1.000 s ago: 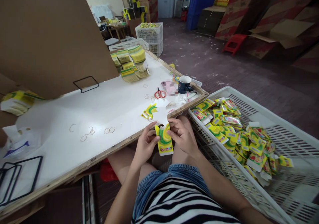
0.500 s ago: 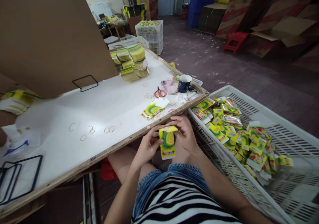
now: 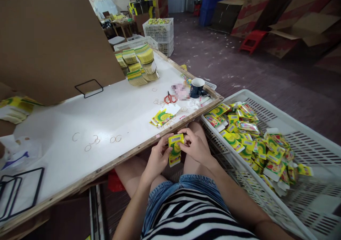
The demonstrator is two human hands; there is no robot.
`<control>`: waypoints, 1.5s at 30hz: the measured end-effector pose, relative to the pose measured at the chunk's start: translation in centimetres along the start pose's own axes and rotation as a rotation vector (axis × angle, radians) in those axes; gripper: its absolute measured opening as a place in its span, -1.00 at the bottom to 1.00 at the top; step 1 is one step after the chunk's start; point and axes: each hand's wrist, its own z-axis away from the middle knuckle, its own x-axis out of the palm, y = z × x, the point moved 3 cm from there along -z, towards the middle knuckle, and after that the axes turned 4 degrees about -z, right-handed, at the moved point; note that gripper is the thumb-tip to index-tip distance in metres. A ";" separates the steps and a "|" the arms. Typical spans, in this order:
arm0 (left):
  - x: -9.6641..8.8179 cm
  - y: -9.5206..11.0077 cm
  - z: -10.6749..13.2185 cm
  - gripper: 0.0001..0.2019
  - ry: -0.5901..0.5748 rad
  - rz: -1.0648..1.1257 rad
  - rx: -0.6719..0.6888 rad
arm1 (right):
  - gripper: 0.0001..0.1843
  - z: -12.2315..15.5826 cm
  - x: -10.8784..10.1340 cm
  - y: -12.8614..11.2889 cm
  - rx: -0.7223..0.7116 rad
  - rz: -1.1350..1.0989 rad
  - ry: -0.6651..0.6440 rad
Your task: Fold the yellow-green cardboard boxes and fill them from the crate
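Both my hands hold one yellow and green printed card packet over my lap, just below the table's wooden edge. My left hand grips its left side with fingers curled. My right hand pinches its folded top flap, where a barcode shows. A few flat packets lie on the white table just beyond my hands. To my right a white plastic crate holds several folded packets.
Red scissors, a dark mug and loose rubber bands lie on the table. Bundled packet stacks sit at its far end. A big cardboard sheet stands on the left. Black wire frames rest at the near left.
The packet's white top flap stood open above my hands, then was folded down over the front. The packet is now shorter and held closer between both hands.
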 end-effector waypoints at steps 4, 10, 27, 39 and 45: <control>-0.1 0.1 -0.1 -0.58 0.006 0.008 -0.019 | -0.69 0.0 0.2 -0.3 -0.002 0.005 0.004; 0.0 0.0 -0.2 -0.58 0.055 0.018 -0.022 | -0.63 -0.1 0.5 -0.4 0.007 -0.007 -0.001; 0.1 1.1 -0.5 -0.58 0.041 0.230 -0.041 | -0.73 0.6 -0.6 0.8 -0.140 -0.078 0.112; -4.3 -3.2 -12.3 -0.56 0.335 -0.772 -0.115 | -0.46 1.0 -3.1 1.3 -0.070 -0.860 0.699; -5.7 -6.0 -14.0 -0.60 0.346 -0.969 -0.261 | -0.55 1.1 -0.7 3.5 0.188 -0.860 0.518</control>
